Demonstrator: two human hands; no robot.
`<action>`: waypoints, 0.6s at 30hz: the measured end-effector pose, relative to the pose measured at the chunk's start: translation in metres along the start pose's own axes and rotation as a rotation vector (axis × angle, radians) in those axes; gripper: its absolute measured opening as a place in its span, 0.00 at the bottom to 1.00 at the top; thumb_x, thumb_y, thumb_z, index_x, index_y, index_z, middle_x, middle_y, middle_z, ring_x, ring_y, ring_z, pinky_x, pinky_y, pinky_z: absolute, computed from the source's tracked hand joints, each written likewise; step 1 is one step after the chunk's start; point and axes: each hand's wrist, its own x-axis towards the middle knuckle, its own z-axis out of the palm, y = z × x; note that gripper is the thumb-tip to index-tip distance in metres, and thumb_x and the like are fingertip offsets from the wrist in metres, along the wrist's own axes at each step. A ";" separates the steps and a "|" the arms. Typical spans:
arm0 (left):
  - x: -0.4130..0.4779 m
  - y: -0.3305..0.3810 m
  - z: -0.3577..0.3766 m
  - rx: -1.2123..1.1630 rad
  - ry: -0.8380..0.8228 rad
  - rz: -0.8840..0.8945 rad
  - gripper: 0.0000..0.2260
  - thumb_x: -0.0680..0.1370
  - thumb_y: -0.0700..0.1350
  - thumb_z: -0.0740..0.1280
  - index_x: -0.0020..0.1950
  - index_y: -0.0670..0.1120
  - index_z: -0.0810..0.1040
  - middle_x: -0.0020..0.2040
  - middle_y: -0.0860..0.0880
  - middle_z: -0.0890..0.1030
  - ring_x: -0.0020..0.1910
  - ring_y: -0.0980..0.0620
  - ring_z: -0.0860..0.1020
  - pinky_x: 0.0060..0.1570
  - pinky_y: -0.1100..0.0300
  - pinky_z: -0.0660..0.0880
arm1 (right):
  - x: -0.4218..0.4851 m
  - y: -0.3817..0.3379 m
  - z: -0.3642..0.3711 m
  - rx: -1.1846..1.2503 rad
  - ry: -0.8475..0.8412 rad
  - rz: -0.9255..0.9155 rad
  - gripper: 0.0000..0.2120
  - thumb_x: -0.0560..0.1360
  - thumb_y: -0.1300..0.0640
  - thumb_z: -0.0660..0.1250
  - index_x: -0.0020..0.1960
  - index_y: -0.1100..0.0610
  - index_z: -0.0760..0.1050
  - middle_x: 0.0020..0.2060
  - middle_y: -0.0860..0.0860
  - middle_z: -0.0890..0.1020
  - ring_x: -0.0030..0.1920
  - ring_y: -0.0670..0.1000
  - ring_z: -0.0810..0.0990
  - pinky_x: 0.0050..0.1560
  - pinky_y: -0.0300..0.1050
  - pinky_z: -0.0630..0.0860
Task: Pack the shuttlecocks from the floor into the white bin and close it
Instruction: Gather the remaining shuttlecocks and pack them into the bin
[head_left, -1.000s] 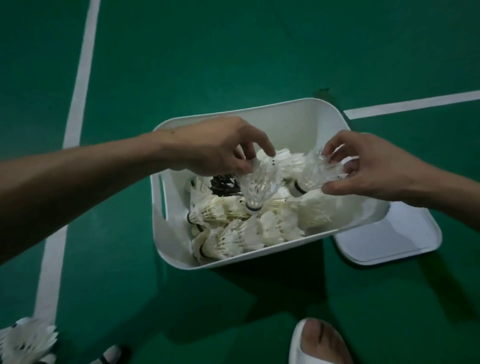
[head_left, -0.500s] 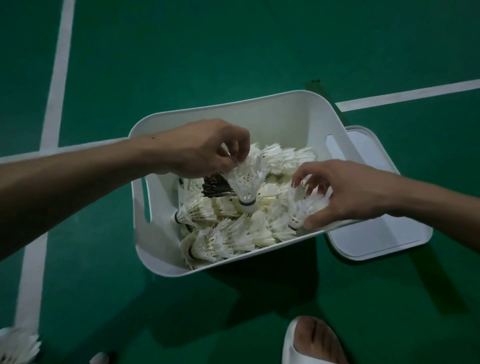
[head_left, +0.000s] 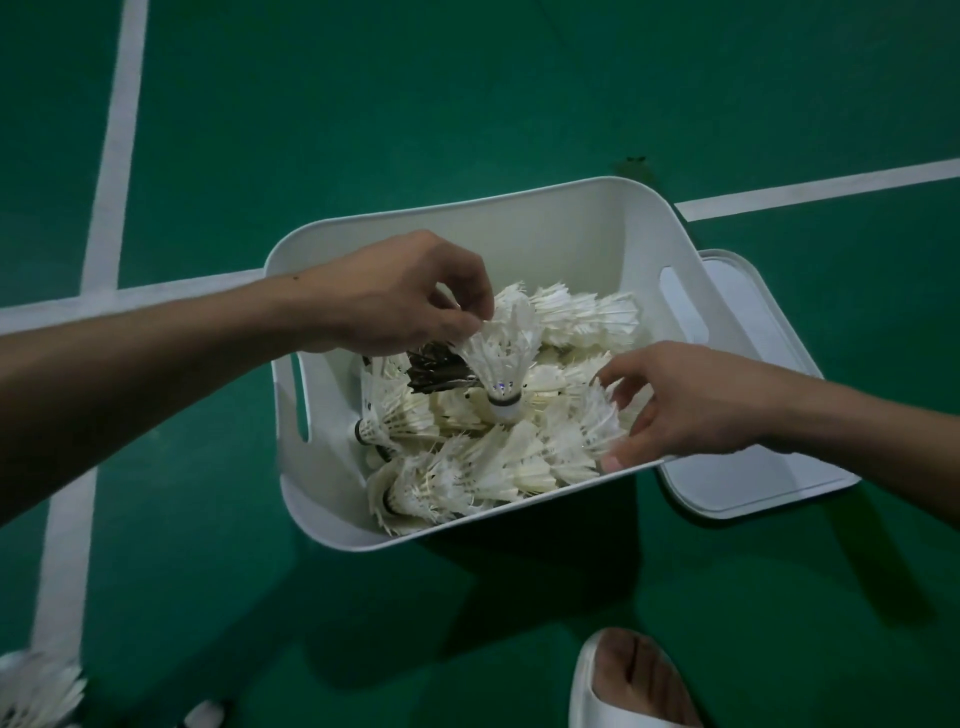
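Note:
The white bin (head_left: 566, 228) stands on the green floor, holding several white feather shuttlecocks (head_left: 467, 467) and a dark one (head_left: 436, 366). My left hand (head_left: 400, 296) is over the bin's left half and pinches the feather rim of an upright shuttlecock (head_left: 501, 364), cork end down on the pile. My right hand (head_left: 675, 400) reaches in over the near right rim, its curled fingers and thumb round a shuttlecock (head_left: 597, 431) lying in the pile. The bin's white lid (head_left: 748, 467) lies flat on the floor, tucked under the bin's right side.
More shuttlecocks (head_left: 36, 691) lie on the floor at the bottom left, with another white piece (head_left: 205, 714) near them. My foot in a white sandal (head_left: 623, 686) is at the bottom edge. White court lines (head_left: 111, 156) cross the floor.
My right hand has come down from above the right rim into the bin with its shuttlecock. My left hand has lowered its shuttlecock, cork down, onto the pile.

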 end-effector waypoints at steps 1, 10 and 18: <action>0.000 0.000 0.000 -0.005 0.008 -0.001 0.03 0.76 0.44 0.68 0.48 0.52 0.78 0.48 0.58 0.80 0.49 0.63 0.79 0.40 0.71 0.71 | 0.000 -0.001 0.000 0.001 -0.010 0.005 0.38 0.62 0.43 0.79 0.68 0.50 0.70 0.57 0.46 0.78 0.50 0.46 0.81 0.48 0.40 0.77; -0.002 0.000 0.000 -0.016 0.054 -0.012 0.04 0.75 0.45 0.69 0.48 0.52 0.78 0.49 0.57 0.81 0.50 0.63 0.79 0.40 0.70 0.71 | 0.002 -0.004 -0.004 0.008 -0.121 -0.010 0.18 0.66 0.49 0.78 0.51 0.54 0.78 0.58 0.52 0.81 0.58 0.53 0.78 0.60 0.46 0.74; 0.005 0.010 0.005 0.049 0.094 0.044 0.07 0.74 0.47 0.71 0.50 0.53 0.78 0.50 0.56 0.81 0.50 0.62 0.79 0.44 0.71 0.71 | 0.009 -0.001 -0.008 0.227 -0.207 0.020 0.46 0.63 0.57 0.80 0.75 0.53 0.60 0.57 0.52 0.80 0.47 0.45 0.82 0.39 0.28 0.76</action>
